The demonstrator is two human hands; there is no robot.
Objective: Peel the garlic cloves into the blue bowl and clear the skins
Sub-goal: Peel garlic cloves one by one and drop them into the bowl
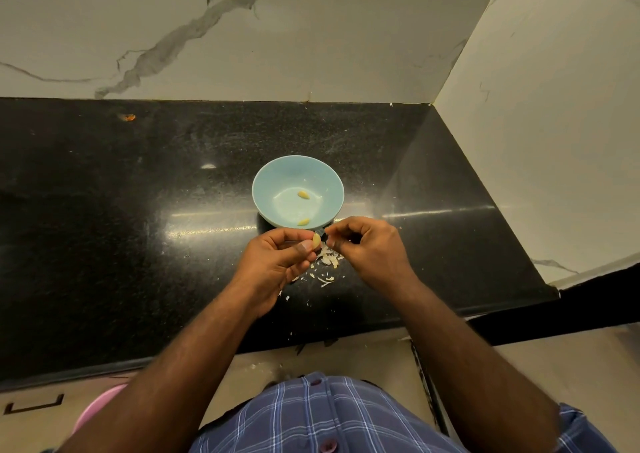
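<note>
The blue bowl point(273, 182) stands on the black counter with two peeled garlic cloves point(303, 194) inside. Just in front of it, my left hand point(277, 262) pinches a yellowish garlic clove point(316, 241) between thumb and fingers. My right hand point(367, 248) is right beside the clove with its fingers curled; its fingertips are pinched together near the clove's tip, and what they hold is too small to make out. A heap of pale garlic skins point(327, 260) lies on the counter below both hands.
The black granite counter point(138, 227) meets a marble wall at the back and another on the right. A small orange scrap point(129, 117) lies at the far left. A pink round object point(97, 407) shows below the counter's front edge.
</note>
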